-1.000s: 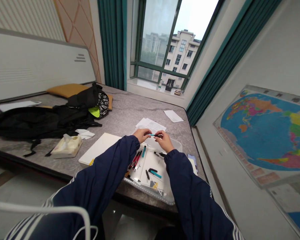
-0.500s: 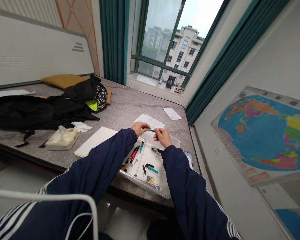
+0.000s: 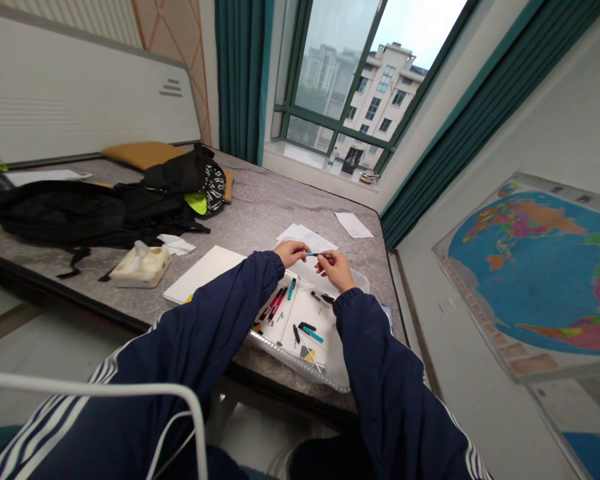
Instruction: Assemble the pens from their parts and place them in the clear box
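Teal-and-black pen: spanned both hands, long axis side to side, above the far part of the plastic tray
Left hand: pinched teal end, narrow grip
Right hand: pinched black end, also narrow
Nearer hand: neither; both touched it

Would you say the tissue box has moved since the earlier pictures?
No; relative to the front edge of the grey surface, the tissue box has stayed put.
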`<state>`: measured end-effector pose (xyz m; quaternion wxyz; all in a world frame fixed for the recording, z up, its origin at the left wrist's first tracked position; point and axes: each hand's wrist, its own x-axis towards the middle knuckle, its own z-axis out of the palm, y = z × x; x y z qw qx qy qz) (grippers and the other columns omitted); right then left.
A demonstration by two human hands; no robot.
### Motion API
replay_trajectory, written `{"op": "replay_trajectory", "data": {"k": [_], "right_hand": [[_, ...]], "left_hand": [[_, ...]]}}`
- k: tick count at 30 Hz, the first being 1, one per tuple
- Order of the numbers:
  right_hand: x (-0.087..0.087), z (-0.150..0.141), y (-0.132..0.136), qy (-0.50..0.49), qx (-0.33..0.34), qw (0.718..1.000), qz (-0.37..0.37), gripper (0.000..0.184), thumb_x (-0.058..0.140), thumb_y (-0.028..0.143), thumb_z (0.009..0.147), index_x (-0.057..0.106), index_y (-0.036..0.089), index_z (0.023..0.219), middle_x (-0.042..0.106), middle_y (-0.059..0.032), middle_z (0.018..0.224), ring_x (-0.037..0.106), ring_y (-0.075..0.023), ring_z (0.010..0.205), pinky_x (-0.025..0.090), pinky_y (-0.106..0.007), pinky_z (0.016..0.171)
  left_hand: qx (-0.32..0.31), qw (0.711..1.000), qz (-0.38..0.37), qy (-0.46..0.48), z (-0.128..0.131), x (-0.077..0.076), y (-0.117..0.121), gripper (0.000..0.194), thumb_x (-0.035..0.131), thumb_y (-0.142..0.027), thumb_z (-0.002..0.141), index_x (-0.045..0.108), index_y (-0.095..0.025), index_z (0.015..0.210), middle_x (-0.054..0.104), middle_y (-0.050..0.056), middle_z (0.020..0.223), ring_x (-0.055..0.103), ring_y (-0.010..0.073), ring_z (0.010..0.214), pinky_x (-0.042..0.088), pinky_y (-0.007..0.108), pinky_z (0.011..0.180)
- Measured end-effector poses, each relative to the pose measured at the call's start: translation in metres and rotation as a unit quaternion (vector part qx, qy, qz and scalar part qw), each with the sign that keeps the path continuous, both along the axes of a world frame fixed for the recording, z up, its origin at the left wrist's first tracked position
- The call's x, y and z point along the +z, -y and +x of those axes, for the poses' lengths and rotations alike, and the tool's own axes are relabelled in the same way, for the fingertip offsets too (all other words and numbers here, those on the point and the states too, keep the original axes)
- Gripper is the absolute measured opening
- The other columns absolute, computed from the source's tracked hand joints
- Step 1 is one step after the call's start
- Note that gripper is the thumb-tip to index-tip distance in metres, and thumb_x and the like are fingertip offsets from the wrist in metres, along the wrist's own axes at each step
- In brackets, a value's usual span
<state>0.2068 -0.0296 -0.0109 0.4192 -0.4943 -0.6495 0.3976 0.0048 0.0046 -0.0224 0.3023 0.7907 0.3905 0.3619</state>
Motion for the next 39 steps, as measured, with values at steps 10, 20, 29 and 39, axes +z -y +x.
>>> {"op": "replay_trajectory", "data": {"k": [10,20,29,39], "right_hand": [[0.001,-0.001,0.003,0.042,0.001,0.999,-0.006,0.050,0.063,0.064,0.075,0.057,0.017,0.091,0.065,-0.0014,0.065,0.059,-0.0118,0.045,0.043,-0.020,0.038],[0.002,-0.002,0.003,-0.001,-0.036,0.998,-0.050,0.051,0.058,0.066,0.078,0.054,0.017,0.087,0.064,-0.0014,0.058,0.061,-0.0147,0.042,0.046,-0.021,0.037],[-0.003,0.001,-0.002,0.026,-0.046,0.998,-0.019,0.049,0.050,0.064,0.084,0.053,0.017,0.074,0.058,0.0003,0.047,0.055,-0.0128,0.035,0.038,-0.019,0.033],[0.000,0.001,-0.006,-0.030,-0.044,0.998,0.026,0.045,0.061,0.061,0.079,0.056,0.016,0.076,0.064,-0.0021,0.058,0.058,-0.0114,0.046,0.042,-0.019,0.040]], "left_hand": [[0.042,0.998,0.047,-0.004,-0.001,0.005,0.003,0.019,0.065,-0.018,0.076,0.072,-0.016,0.093,0.074,0.005,0.090,0.066,0.0171,0.085,0.050,0.030,0.084],[0.044,0.998,0.033,0.023,0.000,0.006,0.003,0.019,0.070,-0.019,0.072,0.071,-0.016,0.091,0.074,0.003,0.087,0.066,0.0151,0.081,0.050,0.028,0.080],[0.036,0.994,0.007,0.099,-0.001,0.007,0.003,0.030,0.075,-0.017,0.067,0.068,-0.016,0.096,0.075,0.004,0.085,0.070,0.0176,0.084,0.050,0.031,0.084],[0.033,0.985,-0.035,0.168,-0.001,0.013,0.005,0.044,0.081,-0.024,0.063,0.064,-0.015,0.103,0.076,0.007,0.084,0.071,0.0192,0.081,0.050,0.030,0.080]]}}
